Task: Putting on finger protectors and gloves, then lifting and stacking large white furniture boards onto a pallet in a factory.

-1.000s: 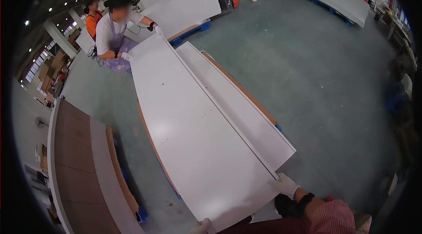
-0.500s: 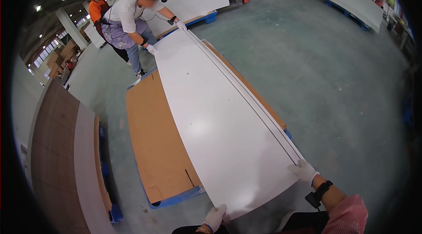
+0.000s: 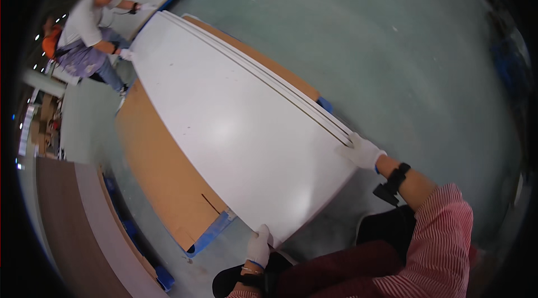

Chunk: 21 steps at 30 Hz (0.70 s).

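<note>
- Gripping the near left corner of a long white panel (image 3: 224, 130), the left hand (image 3: 259, 246) is closed on its edge, thumb uppermost; the fingers below are hidden.
- At the near right corner, the right hand (image 3: 363, 152) is clamped on the edge, part of it lying over the top surface.
- Both hands wear white gloves and are well apart, with the panel's short near end between them.
- The white panel stretches from the hands toward the upper left, above a brown cardboard sheet (image 3: 162, 169) that shows along both long sides; dark lines run along its right side.
- Under the cardboard sheet, a blue pallet (image 3: 212, 234) shows at the near end.
- A co-worker (image 3: 84, 29) in a black cap and lavender apron bends at the far end, one gloved hand (image 3: 126, 54) at the far left corner; whether the other touches the panel, I cannot tell.
- Behind stands a person in orange (image 3: 51, 40), partly hidden.
- At lower left lies a brown-faced board (image 3: 70, 214), well apart from the panel.
</note>
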Motion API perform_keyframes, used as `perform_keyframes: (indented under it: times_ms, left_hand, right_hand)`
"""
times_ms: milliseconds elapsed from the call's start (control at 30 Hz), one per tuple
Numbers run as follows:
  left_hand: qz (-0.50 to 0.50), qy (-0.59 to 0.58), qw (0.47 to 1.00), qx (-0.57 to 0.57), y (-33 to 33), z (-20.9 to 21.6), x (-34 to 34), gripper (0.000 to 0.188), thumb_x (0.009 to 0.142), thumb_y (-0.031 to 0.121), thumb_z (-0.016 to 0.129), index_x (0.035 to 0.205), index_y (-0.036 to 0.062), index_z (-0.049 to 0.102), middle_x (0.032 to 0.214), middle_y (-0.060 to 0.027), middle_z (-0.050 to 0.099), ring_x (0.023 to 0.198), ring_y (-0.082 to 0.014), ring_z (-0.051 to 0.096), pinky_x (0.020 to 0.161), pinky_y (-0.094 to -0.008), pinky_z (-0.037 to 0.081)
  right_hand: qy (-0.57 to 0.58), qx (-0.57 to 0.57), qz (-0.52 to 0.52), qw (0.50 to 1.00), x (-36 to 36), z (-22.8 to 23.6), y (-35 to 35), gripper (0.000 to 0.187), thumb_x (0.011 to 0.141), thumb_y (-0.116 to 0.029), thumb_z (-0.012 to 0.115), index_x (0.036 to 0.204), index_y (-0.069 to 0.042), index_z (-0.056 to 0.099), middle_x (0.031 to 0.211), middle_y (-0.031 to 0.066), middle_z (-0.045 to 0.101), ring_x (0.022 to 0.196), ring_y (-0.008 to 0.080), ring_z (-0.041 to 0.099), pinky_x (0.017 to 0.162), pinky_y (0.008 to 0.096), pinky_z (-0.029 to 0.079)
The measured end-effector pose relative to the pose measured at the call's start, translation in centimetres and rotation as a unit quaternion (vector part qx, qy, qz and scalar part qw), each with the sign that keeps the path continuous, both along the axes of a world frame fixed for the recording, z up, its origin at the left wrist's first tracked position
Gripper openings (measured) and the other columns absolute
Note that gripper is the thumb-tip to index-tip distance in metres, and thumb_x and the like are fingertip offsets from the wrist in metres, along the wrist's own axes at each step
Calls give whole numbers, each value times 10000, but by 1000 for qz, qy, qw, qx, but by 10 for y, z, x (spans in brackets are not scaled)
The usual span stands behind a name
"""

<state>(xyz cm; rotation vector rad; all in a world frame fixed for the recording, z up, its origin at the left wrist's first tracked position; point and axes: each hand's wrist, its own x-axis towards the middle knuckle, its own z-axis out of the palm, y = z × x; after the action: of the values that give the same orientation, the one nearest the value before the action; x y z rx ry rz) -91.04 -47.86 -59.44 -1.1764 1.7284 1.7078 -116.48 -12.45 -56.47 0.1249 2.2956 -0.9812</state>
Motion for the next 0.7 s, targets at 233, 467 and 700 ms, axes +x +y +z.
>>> perform_keyframes:
  times_ms: [233, 467, 700]
  left_hand:
    - [38, -7, 998, 59, 17, 21, -17, 544, 1059, 405, 493, 1340, -52, 401, 1268, -203, 563, 1109, -346, 624, 809, -511, 602]
    - [-4, -6, 999, 54, 26, 20, -20, 542, 1081, 424, 408, 1443, 23, 361, 1332, -223, 546, 1082, -408, 646, 787, -558, 590]
    - [-45, -19, 998, 48, 41, 27, -23, 568, 1089, 457, 350, 1438, 10, 379, 1315, -228, 556, 1064, -393, 647, 794, -525, 580]
  right_hand:
    - [-15, 235, 227, 945, -40, 48, 26, 514, 970, -482, 459, 1101, -74, 743, 1125, 169, 721, 1029, 407, 672, 903, 453, 522]
    - [-22, 37, 88, 995, -14, 6, 78, 540, 994, -495, 438, 1274, -102, 681, 1301, 164, 659, 1249, 360, 574, 1041, 414, 450]
    - [-136, -94, -18, 986, -6, -12, 87, 635, 977, -574, 488, 1294, -56, 670, 1246, 170, 685, 1196, 331, 609, 1014, 402, 462]
